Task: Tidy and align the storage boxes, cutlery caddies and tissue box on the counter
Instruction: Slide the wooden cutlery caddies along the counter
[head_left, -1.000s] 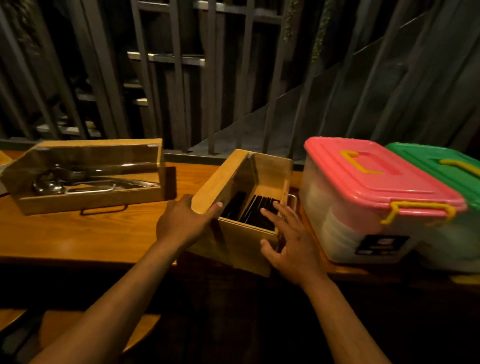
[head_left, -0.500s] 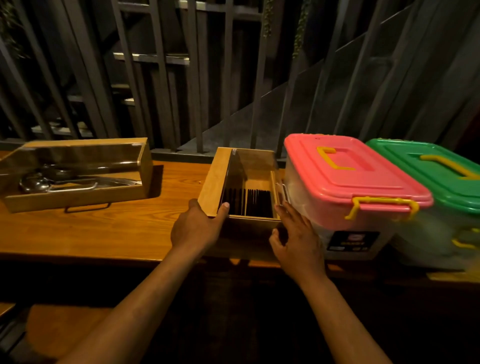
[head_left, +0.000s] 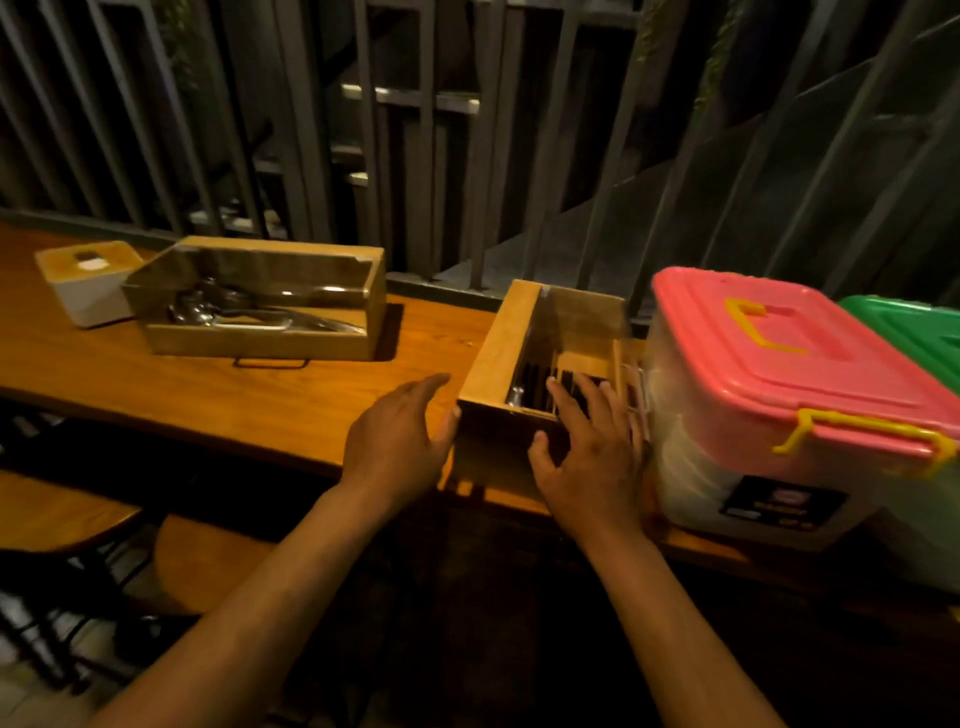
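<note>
A small wooden cutlery caddy (head_left: 511, 343) with dark cutlery inside stands on the wooden counter (head_left: 208, 400), its right side close against the pink-lidded storage box (head_left: 779, 358). A green-lidded storage box (head_left: 917, 332) sits right of the pink one, partly cut off. My left hand (head_left: 397, 439) hovers open beside the caddy's left front corner, its thumb just touching it. My right hand (head_left: 589, 449) lies flat with spread fingers over the caddy's front rim. Further left stands a long wooden caddy (head_left: 260, 340) holding metal cutlery, and beyond it a white tissue box (head_left: 88, 286) with a wooden top.
A dark metal railing (head_left: 467, 156) runs right behind the counter's far edge. Wooden stools (head_left: 202, 561) stand below the counter at the lower left. Bare counter lies between the two caddies.
The small caddy has been turned straight and pushed against the pink-lidded box. My left hand has let go of its side, and my right hand has shifted onto its front rim.
</note>
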